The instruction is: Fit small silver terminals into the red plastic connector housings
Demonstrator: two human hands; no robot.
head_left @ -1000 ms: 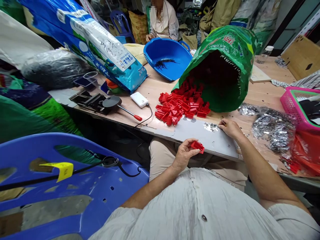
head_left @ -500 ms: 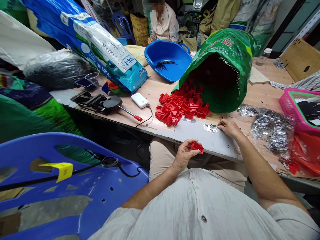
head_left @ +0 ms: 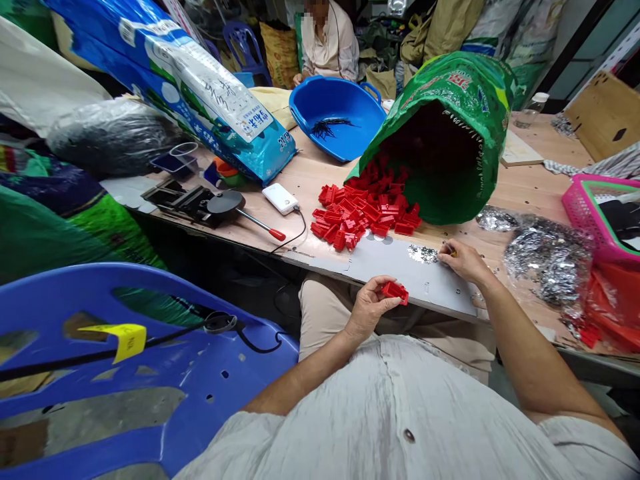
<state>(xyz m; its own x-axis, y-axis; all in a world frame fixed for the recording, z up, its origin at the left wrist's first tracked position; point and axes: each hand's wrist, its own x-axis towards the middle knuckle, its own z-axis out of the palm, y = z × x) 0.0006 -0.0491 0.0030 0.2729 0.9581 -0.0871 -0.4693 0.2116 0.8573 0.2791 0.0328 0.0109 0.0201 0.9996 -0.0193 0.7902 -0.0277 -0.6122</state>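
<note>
Head cam view, so it's all looking down over the person's own lap. The left hand [head_left: 370, 308] is curled up just below the table edge, thumb and fingers closed around a single red plastic piece [head_left: 395, 291], which sticks out to the right of the fingertips, in the air over the lap. The right hand [head_left: 463, 260] is resting on the grey board [head_left: 390, 270] laid along the near edge of the table [head_left: 525, 190], with its fingertips pinched together right at the edge of a little scatter of silver bits [head_left: 423, 253]. Whether it's actually got one in the pinch is too small to tell. Just behind the board there's a heap of the same red pieces [head_left: 363, 210] spilling out of a green sack [head_left: 450, 113] lying on its side, mouth toward the camera. Left of the heap is a white power bank [head_left: 280, 198] with a cable, and farther back a blue basin [head_left: 337, 110] with some dark stuff in it. A big blue and white bag [head_left: 200, 87] leans in from the left. Clear bags of silver parts [head_left: 545, 257] sit off to the right, near a pink basket [head_left: 580, 210]. A blue plastic chair [head_left: 150, 373] fills the bottom left, and another person [head_left: 330, 40] sits at the far side of the table.
</note>
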